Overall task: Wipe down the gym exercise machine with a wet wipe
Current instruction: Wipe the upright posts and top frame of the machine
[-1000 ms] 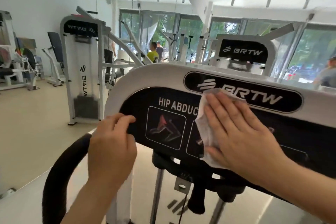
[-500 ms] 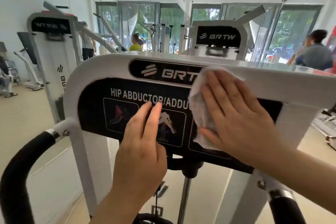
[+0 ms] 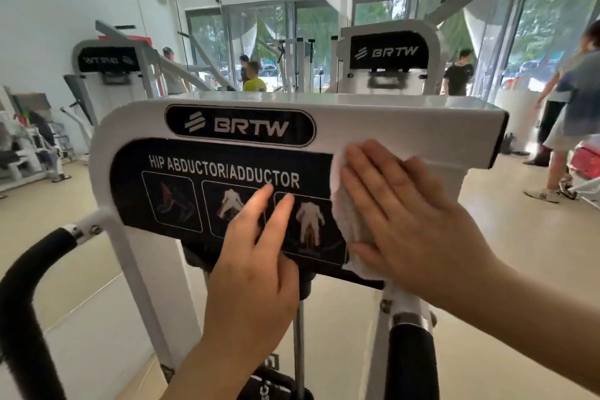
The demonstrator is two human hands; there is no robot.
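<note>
The white hip abductor/adductor machine point(image 3: 406, 127) fills the middle, with a black instruction label point(image 3: 181, 191) across its top panel. My right hand point(image 3: 409, 221) lies flat with straight fingers and presses a white wet wipe point(image 3: 349, 221) against the right end of the label. The hand hides most of the wipe. My left hand point(image 3: 256, 266) rests beside it, its straight fingers touching the label's lower middle.
Black padded handles stick out at the lower left point(image 3: 22, 295) and lower right point(image 3: 410, 364). Other white BRTW machines point(image 3: 386, 52) stand behind. People stand at the right point(image 3: 574, 101) and by the far windows.
My right hand has slid the wipe rightward across the panel, uncovering the logo and label text. My left hand left the panel's left edge and now lies flat on the label's middle.
</note>
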